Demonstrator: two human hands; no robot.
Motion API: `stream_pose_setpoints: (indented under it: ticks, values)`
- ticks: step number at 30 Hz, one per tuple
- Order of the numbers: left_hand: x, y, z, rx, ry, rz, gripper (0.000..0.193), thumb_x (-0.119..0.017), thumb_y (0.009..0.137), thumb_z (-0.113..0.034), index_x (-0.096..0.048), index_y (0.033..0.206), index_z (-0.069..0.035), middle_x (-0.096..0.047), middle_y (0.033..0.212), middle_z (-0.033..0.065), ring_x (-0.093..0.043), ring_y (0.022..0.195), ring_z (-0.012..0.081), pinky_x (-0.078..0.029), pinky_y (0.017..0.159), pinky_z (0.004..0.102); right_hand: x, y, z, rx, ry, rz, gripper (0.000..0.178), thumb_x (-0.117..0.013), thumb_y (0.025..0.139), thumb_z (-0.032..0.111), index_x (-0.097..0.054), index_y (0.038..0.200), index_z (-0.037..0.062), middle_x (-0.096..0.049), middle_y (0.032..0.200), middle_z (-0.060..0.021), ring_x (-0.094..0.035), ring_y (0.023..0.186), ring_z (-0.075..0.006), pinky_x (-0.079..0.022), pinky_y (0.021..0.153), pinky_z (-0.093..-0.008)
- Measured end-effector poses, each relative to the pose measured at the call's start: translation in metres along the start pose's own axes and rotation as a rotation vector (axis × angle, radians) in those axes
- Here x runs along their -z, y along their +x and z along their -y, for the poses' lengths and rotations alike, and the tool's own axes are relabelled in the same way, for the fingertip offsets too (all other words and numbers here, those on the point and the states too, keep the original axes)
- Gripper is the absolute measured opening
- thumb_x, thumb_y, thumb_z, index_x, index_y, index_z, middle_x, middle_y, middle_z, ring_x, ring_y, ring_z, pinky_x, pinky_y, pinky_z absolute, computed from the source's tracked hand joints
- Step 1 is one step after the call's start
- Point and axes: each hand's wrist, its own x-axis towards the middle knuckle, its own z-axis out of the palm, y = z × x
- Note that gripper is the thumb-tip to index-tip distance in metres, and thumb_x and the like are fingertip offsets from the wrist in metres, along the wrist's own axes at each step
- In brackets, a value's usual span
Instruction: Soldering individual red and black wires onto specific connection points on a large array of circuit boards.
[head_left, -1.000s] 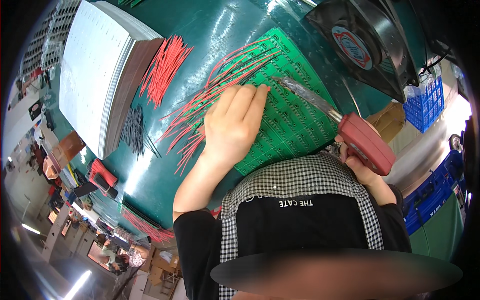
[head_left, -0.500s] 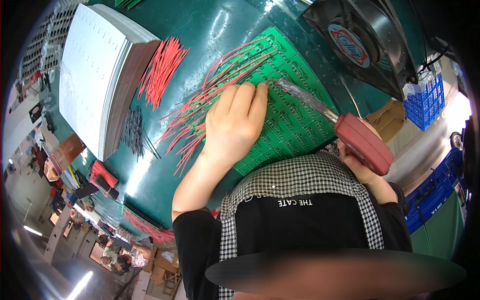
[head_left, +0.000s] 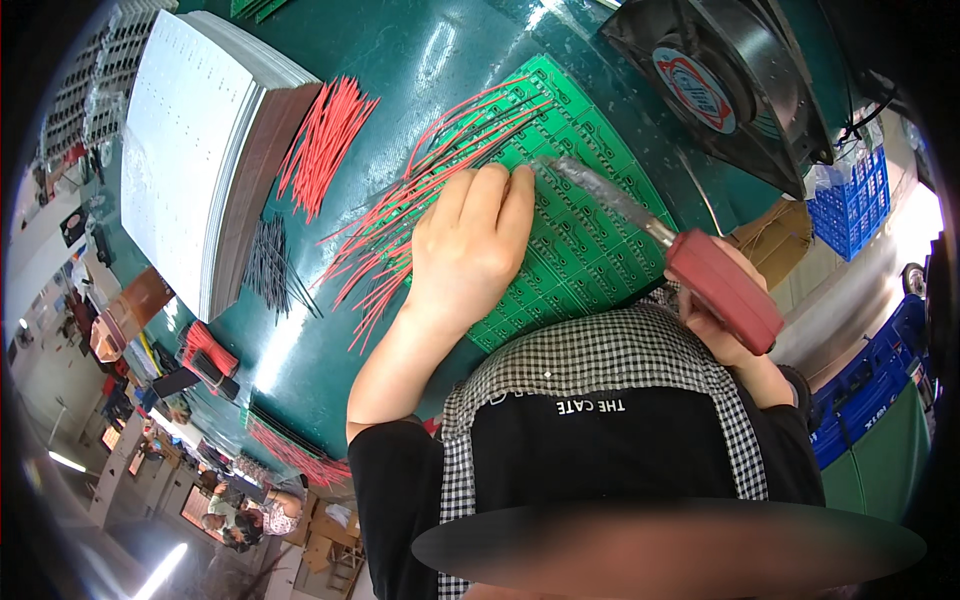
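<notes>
A green circuit board panel (head_left: pixel 590 225) with rows of small boards lies on the table in front of my body. Many red and black wires (head_left: pixel 385 225) fan out to the left from its upper left part. Over the panel, beside the wires, my left hand (head_left: pixel 468 240) rests with fingers curled down and together; what its fingertips pinch is hidden. My right hand (head_left: pixel 718 325) is wrapped round the handle of a red soldering gun (head_left: pixel 725 288). Its long dark barrel points up and left, the tip close to my left fingertips, just above the board.
A black fan (head_left: pixel 710 90) stands at the far right. At left are a thick paper stack (head_left: pixel 185 150), red wires (head_left: pixel 328 145) and dark wires (head_left: pixel 270 265). Another wired board (head_left: pixel 290 450) lies near the left edge. A blue crate (head_left: pixel 850 205) stands beyond the table at right.
The soldering gun has shifted very slightly and looks blurred, its tip still beside my left fingertips. My left hand stays in place on the panel.
</notes>
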Motion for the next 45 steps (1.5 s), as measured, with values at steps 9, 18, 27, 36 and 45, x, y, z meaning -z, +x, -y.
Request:
stream_pose_setpoints:
  ticks: [9, 18, 27, 36, 45]
  values:
    - [-0.005, 0.002, 0.003, 0.016, -0.038, -0.026, 0.025, -0.059, 0.064, -0.002, -0.060, 0.088, -0.002, -0.051, 0.078, 0.0052, -0.052, 0.067, 0.0175, -0.044, 0.054, 0.0269, -0.005, 0.002, 0.005, -0.054, 0.425, -0.050, 0.065, -0.070, 0.073, 0.021, -0.038, 0.123, -0.0043, -0.059, 0.099, -0.0139, -0.054, 0.066, -0.0125, -0.043, 0.060, -0.0218]
    - [-0.006, 0.016, 0.004, -0.048, -0.088, -0.043, 0.024, -0.058, 0.064, -0.005, -0.059, 0.088, -0.002, -0.050, 0.077, 0.0035, -0.052, 0.068, 0.0156, -0.044, 0.050, 0.0253, -0.005, 0.004, 0.007, -0.043, 0.449, -0.052, 0.072, -0.069, 0.074, 0.022, -0.030, 0.127, -0.0061, -0.060, 0.094, -0.0126, -0.048, 0.059, -0.0079, -0.040, 0.057, -0.0200]
    - [-0.011, 0.017, 0.004, -0.077, -0.061, -0.076, 0.022, -0.058, 0.064, -0.005, -0.059, 0.086, -0.001, -0.049, 0.075, 0.0043, -0.052, 0.067, 0.0156, -0.044, 0.050, 0.0253, 0.002, 0.000, 0.006, -0.077, 0.268, -0.028, 0.060, -0.068, 0.074, 0.027, -0.043, 0.118, -0.0061, -0.060, 0.097, -0.0111, -0.059, 0.071, -0.0147, -0.046, 0.067, -0.0238]
    - [-0.011, 0.018, 0.003, -0.067, -0.060, -0.067, 0.021, -0.058, 0.066, -0.004, -0.059, 0.086, -0.001, -0.049, 0.076, 0.0042, -0.051, 0.067, 0.0151, -0.044, 0.050, 0.0252, 0.004, 0.009, 0.003, 0.283, -0.340, -0.079, 0.047, -0.068, 0.072, 0.034, -0.057, 0.104, 0.0023, -0.052, 0.116, -0.0166, -0.059, 0.091, -0.0269, -0.048, 0.074, -0.0299]
    - [-0.011, 0.018, 0.002, -0.072, -0.040, -0.063, 0.022, -0.058, 0.065, -0.003, -0.059, 0.087, -0.002, -0.049, 0.076, 0.0043, -0.051, 0.067, 0.0152, -0.044, 0.050, 0.0251, 0.006, -0.007, -0.004, -0.047, -0.168, -0.047, 0.036, -0.069, 0.069, 0.018, -0.060, 0.101, 0.0050, -0.051, 0.115, -0.0173, -0.059, 0.089, -0.0267, -0.048, 0.072, -0.0297]
